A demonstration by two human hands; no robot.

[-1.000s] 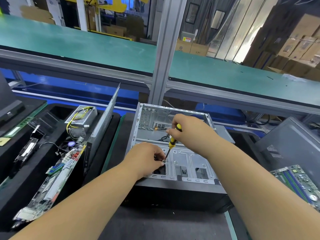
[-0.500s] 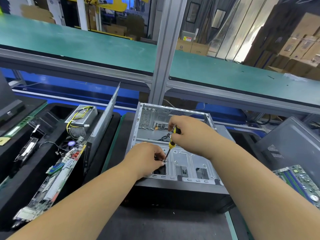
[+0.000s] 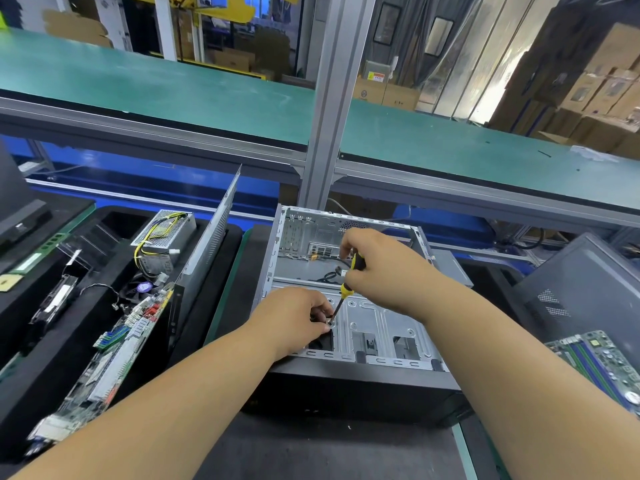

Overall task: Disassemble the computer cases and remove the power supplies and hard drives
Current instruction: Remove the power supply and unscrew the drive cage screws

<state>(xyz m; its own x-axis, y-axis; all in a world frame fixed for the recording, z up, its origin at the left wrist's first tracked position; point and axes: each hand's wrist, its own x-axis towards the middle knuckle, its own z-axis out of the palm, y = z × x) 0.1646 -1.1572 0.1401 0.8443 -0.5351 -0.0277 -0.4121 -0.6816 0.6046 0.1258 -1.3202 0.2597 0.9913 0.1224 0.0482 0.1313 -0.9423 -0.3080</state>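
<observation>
An open grey computer case (image 3: 381, 327) lies on its side in front of me, its inside mostly bare metal. My right hand (image 3: 388, 268) grips a yellow-and-black screwdriver (image 3: 348, 282), whose tip stands on a screw (image 3: 331, 322) in the case's drive bay plate. My left hand (image 3: 294, 317) rests on the plate with its fingertips pinching at the screw beside the tip. A silver power supply (image 3: 162, 237) with yellow wires lies in the black tray on the left.
The black tray (image 3: 69, 341) on the left also holds a motherboard (image 3: 114, 348), a fan and a leaning case side panel (image 3: 211, 230). Another motherboard (image 3: 602, 362) and a dark case panel (image 3: 588, 289) sit at right. A green conveyor shelf with an aluminium post (image 3: 332, 98) runs behind.
My right hand has turned slightly on the screwdriver handle and shifted a little toward the case's rear. The left hand and the tip stay at the screw.
</observation>
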